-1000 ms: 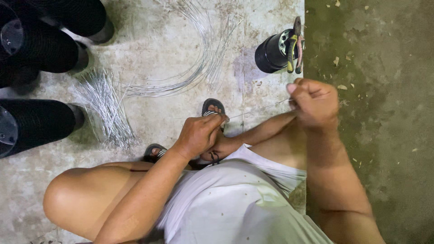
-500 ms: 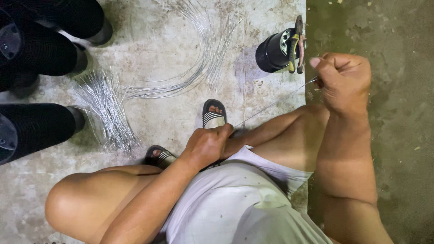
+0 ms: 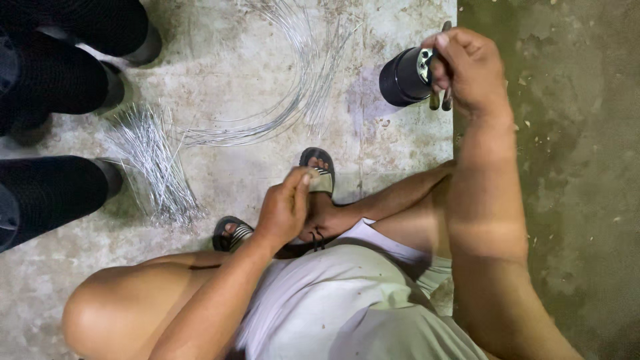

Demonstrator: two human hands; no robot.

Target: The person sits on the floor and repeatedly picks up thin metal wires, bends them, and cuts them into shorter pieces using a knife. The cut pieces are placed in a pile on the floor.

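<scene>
Right hand (image 3: 467,70) curled around handles of pliers (image 3: 440,100) by black cylinder (image 3: 403,77) on floor. Left hand (image 3: 287,210) pinched shut near sandal (image 3: 319,175) (contents too small to tell). Wire bundle (image 3: 150,167) nearby: light, springy, sharp-ended; best gripped mid-length.

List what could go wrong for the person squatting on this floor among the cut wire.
The bundle of short cut wires and the long curved wires lie loose near feet in open sandals; a sharp end could prick a toe. The right hand reaches over the black cylinder with a tool beside it, and might knock it over.
</scene>
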